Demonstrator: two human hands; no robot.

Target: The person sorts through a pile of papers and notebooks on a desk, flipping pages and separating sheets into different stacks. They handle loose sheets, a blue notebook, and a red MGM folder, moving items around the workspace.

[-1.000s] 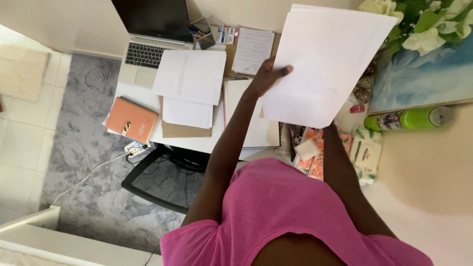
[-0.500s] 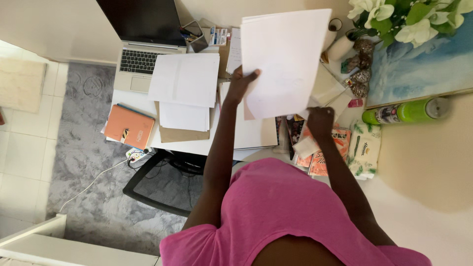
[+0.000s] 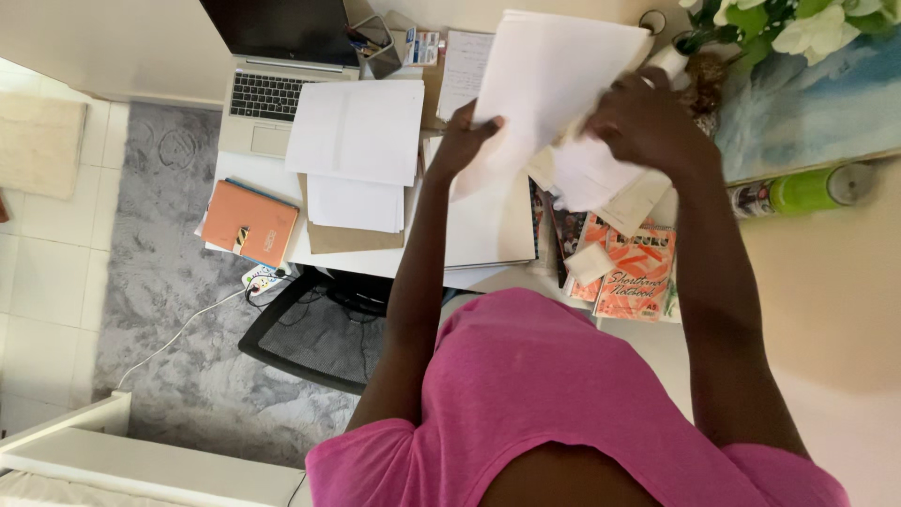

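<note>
Hands (image 3: 554, 136) gripping white papers (image 3: 554, 75), cluttered white desk (image 3: 253, 178), grey rug (image 3: 178, 310)

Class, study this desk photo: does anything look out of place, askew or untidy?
Yes. The loose white paper sheets lie askew, overlapping the silver laptop. The orange wallet-style notebook overhangs the white desk edge. Both hands hold the white paper stack.

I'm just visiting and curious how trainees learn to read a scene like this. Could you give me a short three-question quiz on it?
1. True or false: the left hand grips the raised sheaf of white papers.
2. What colour is the wallet-like notebook near the desk's edge?
3. The laptop is: A open, B closed, C off the desk.

Key: 1 true. 2 orange. 3 A. The right hand also holds papers.
</note>
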